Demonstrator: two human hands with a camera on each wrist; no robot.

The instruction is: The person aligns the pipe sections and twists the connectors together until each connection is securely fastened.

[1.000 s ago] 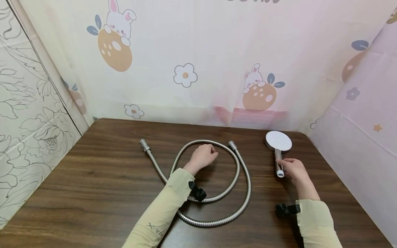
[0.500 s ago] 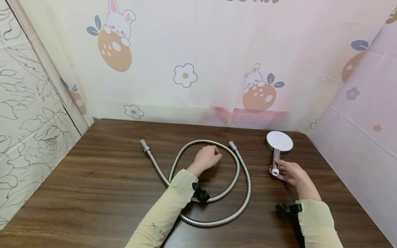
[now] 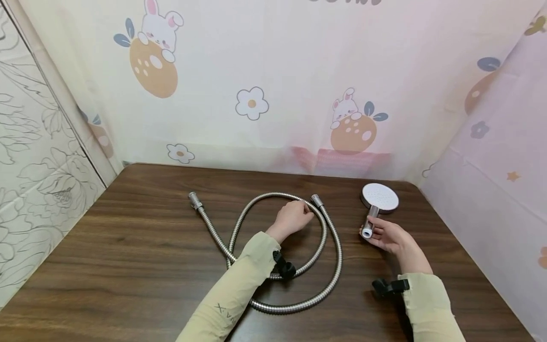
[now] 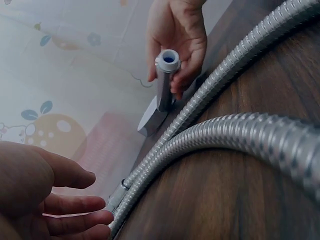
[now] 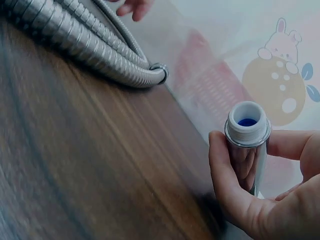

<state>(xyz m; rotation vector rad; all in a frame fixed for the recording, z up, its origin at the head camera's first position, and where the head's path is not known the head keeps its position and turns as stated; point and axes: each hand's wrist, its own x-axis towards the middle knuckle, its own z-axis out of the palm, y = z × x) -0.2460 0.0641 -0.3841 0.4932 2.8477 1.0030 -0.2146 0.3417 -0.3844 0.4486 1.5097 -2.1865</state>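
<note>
At the right of the head view, my right hand (image 3: 391,235) grips the handle of a shower head (image 3: 379,197) between thumb and fingers. Its white round face is turned up, and the threaded white end of the handle (image 5: 246,125) points toward me, blue inside. A coiled metal shower hose (image 3: 337,266) lies on the table. My left hand (image 3: 294,217) is over the loop, close to the hose's right end fitting (image 3: 316,200). In the left wrist view, the fingers (image 4: 75,205) of that hand are loosely extended beside the fitting and hold nothing; whether they touch it I cannot tell.
The hose's other end fitting (image 3: 195,199) lies at the left back of the dark wooden table (image 3: 128,256). A printed curtain (image 3: 205,85) hangs behind the table, and more cloth hangs at both sides.
My right hand has closed round the shower head's handle and swung the handle end to the left. My left hand has moved right, toward the hose's right end fitting. The view has shifted slightly.
</note>
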